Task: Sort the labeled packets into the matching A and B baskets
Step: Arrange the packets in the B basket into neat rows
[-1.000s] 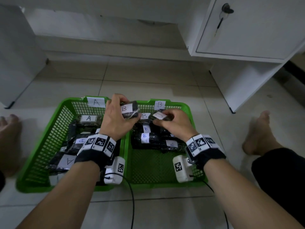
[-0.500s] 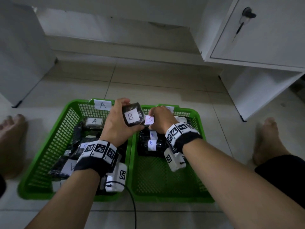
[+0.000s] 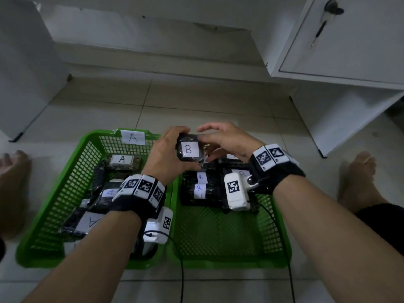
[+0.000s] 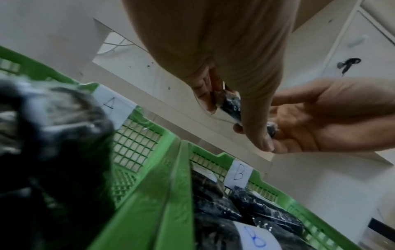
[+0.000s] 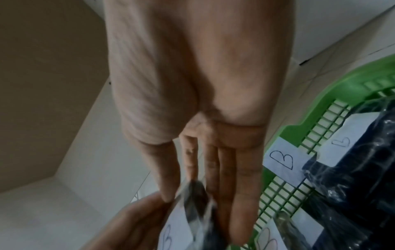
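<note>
Left hand (image 3: 166,156) grips a B packet (image 3: 189,150); right hand (image 3: 225,141) lies flat against it. Best dropped straight below, into the B basket (image 3: 275,232)

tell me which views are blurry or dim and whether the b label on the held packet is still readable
Head view: dim but sharp, the B on the held packet reads clearly. Left wrist view: a dark packet close to the lens is smeared. Right wrist view: soft overall, the packet at the fingers is motion-blurred.

A room in a home, seen from its tiled floor (image 3: 196,106): white cabinet (image 3: 349,40) with a key (image 3: 332,12) in its lock, plain white walls, and bare feet (image 3: 360,171) beside 2 green baskets (image 3: 229,256).
</note>
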### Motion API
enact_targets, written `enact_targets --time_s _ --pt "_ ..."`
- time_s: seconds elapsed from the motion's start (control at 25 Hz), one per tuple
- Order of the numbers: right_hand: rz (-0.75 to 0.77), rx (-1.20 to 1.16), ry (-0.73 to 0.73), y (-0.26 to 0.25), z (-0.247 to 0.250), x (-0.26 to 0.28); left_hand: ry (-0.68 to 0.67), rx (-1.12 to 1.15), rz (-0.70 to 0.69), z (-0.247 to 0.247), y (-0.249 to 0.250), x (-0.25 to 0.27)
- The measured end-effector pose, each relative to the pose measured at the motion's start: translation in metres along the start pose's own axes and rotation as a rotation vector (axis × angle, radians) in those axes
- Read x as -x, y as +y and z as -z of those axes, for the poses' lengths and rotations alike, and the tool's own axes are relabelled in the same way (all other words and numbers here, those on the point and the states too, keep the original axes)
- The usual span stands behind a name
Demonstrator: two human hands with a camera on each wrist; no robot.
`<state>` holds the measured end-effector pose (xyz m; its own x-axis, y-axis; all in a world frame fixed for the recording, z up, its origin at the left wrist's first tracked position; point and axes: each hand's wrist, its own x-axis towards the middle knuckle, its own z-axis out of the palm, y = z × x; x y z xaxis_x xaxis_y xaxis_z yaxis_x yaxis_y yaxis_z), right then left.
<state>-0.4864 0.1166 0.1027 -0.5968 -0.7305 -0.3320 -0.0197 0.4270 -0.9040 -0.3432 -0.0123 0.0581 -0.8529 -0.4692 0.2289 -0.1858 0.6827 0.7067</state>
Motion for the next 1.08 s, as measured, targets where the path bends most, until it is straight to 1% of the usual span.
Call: enact_targets --time_s 0.08,0.16,0.24,0.32,0.4,0.44,0.48,0.56,0.64,0.72,0.88,1.0,1.08 --pt "0.049 0.052 -0.012 -0.001 0.003 0.01 -0.032 0.001 -0.023 -0.005 0.01 -0.01" --pt "0.107 0.171 0.029 0.001 0.009 0.018 -0.072 -0.021 -0.046 -0.008 0.02 -0.021" --pt "0.164 0.321 0.029 0.004 0.02 0.02 -0.123 -0.047 -0.071 -0.01 0.028 -0.031" --pt "0.191 0.453 0.057 0.007 0.029 0.019 -0.225 -0.058 -0.084 -0.011 0.032 -0.041" --pt "0.174 0.545 0.089 0.014 0.034 0.018 -0.372 -0.007 -0.031 -0.008 0.03 -0.049" --pt "0.153 0.595 0.102 0.019 0.036 0.017 -0.435 -0.028 -0.007 -0.007 0.025 -0.05" --pt "0.134 0.647 0.118 0.025 0.04 0.017 -0.467 -0.109 -0.009 -0.006 0.019 -0.051" --pt "0.095 0.69 0.176 0.035 0.051 0.019 -0.525 -0.352 -0.064 -0.007 0.003 -0.045" --pt "0.051 0.668 0.25 0.041 0.065 0.021 -0.609 -0.469 -0.091 -0.014 -0.011 -0.035" --pt "0.016 0.629 0.284 0.043 0.08 0.025 -0.61 -0.508 -0.111 -0.021 -0.02 -0.029" --pt "0.0 0.56 0.301 0.051 0.098 0.035 -0.591 -0.508 -0.112 -0.024 -0.017 -0.03" --pt "-0.007 0.496 0.322 0.058 0.106 0.044 -0.512 -0.404 -0.128 -0.021 -0.006 -0.032" --pt "-0.022 0.495 0.322 0.06 0.109 0.049 -0.52 -0.345 -0.124 -0.017 0.004 -0.033"
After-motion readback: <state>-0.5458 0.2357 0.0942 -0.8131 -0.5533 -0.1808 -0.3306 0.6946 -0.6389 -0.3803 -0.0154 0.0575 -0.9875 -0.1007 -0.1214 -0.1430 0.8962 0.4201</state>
